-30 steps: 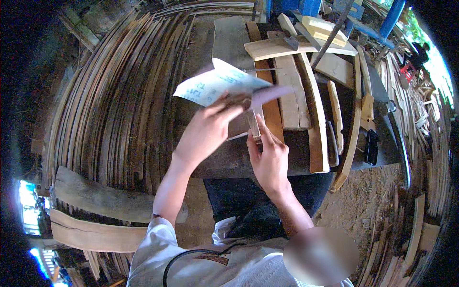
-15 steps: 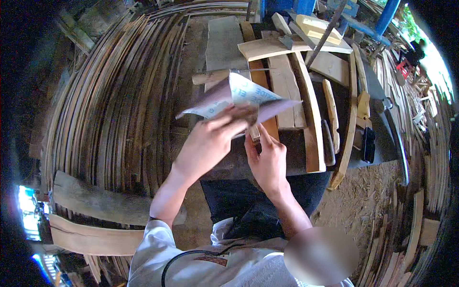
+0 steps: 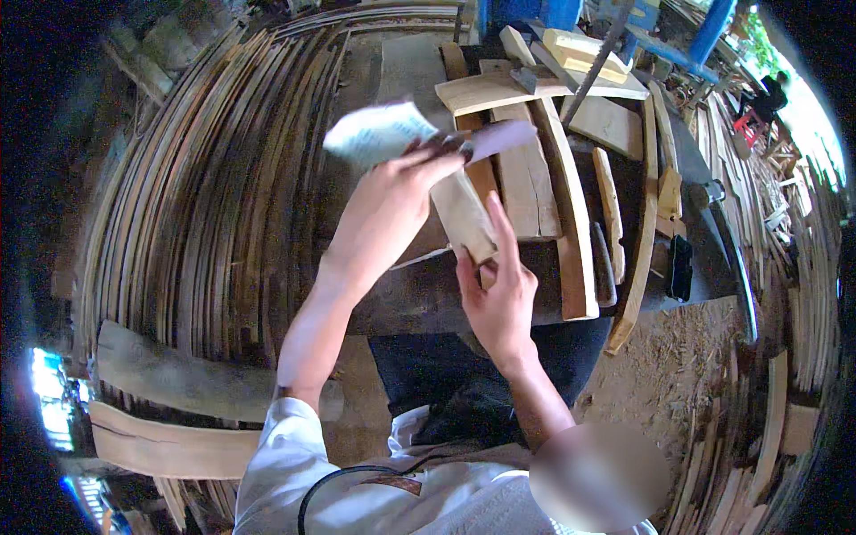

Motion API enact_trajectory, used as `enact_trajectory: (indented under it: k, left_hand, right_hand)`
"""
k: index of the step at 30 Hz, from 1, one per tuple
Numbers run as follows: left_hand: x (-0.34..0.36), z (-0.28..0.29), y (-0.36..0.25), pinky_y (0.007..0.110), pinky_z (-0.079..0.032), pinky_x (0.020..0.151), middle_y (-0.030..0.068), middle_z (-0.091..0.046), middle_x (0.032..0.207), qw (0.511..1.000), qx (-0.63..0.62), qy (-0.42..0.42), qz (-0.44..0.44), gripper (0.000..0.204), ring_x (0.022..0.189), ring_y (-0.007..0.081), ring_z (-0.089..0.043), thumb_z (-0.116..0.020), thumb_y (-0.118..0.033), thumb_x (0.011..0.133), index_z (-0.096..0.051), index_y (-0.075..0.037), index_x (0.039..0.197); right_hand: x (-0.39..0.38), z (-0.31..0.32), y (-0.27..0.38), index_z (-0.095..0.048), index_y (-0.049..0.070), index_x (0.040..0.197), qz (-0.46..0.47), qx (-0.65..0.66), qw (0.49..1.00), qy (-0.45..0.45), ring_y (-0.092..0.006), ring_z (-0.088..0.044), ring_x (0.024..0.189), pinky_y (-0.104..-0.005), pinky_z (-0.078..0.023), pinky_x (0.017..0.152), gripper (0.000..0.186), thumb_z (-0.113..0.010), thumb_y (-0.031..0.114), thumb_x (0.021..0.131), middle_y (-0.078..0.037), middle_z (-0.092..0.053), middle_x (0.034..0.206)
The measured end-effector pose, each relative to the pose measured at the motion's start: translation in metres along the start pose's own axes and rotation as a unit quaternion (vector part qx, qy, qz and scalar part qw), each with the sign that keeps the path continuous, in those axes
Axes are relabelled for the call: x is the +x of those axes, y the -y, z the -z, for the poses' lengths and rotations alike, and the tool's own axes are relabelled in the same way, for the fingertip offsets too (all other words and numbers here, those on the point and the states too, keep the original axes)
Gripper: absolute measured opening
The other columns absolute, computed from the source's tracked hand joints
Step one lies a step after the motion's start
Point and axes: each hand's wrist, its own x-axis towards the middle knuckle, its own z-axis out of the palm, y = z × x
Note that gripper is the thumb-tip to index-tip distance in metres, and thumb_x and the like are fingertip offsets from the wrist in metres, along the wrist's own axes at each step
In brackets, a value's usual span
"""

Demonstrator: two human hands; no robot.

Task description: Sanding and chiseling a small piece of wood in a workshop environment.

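Observation:
My left hand is closed on a sheet of sandpaper, pale with blue print on its back and blurred by motion. The sheet bends over the far end of a short flat wooden piece. At the near end of that piece, my right hand grips it between thumb and fingers, the index finger stretched along its side. The piece slants over a dark worktable, and the sandpaper and left fingers hide its far end.
Curved wooden pieces and boards lie on the table. A handsaw blade leans at the back, and a black case lies at the right. Long strips are stacked on the left. A person sits far right.
My left hand and the sandpaper have moved away from me along the wooden piece, uncovering more of it. The right hand keeps its grip in nearly the same place.

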Motion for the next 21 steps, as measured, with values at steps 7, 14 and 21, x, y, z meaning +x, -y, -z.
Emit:
enact_trajectory:
  k: [7,14,21]
  left_hand:
    - [0.088,-0.053,0.031,0.045,-0.053,0.089,0.0175,-0.065,0.12,0.985,0.042,-0.083,-0.148,0.039,0.103,0.0375,-0.064,-0.061,-0.012,0.091,-0.061,-0.015,0.129]
    - [0.034,-0.025,0.041,0.044,-0.055,0.084,0.0192,-0.068,0.111,0.999,-0.019,0.009,0.032,0.038,0.097,0.0389,-0.066,-0.06,-0.02,0.095,-0.059,-0.019,0.133]
    - [0.006,-0.009,0.106,0.043,-0.052,0.086,0.022,-0.066,0.113,0.993,0.054,-0.025,0.103,0.036,0.098,0.0409,-0.064,-0.062,-0.021,0.095,-0.061,-0.017,0.131]
  right_hand:
    - [-0.01,0.011,-0.002,-0.044,0.008,0.143,0.043,-0.047,0.997,-0.032,-0.0251,-0.072,0.07,-0.0349,-0.057,0.067,0.058,-0.068,0.012,0.09,-0.021,-0.07,0.096]
    - [-0.013,0.02,-0.001,-0.037,0.004,0.146,-0.119,0.055,0.988,0.077,-0.012,-0.069,0.067,-0.0259,-0.055,0.063,0.06,-0.065,0.01,0.094,-0.013,-0.072,0.08]
    - [-0.015,0.015,-0.015,-0.034,0.003,0.146,-0.109,0.082,0.987,0.089,-0.017,-0.068,0.056,-0.0296,-0.052,0.055,0.065,-0.068,0.01,0.091,-0.013,-0.069,0.069]
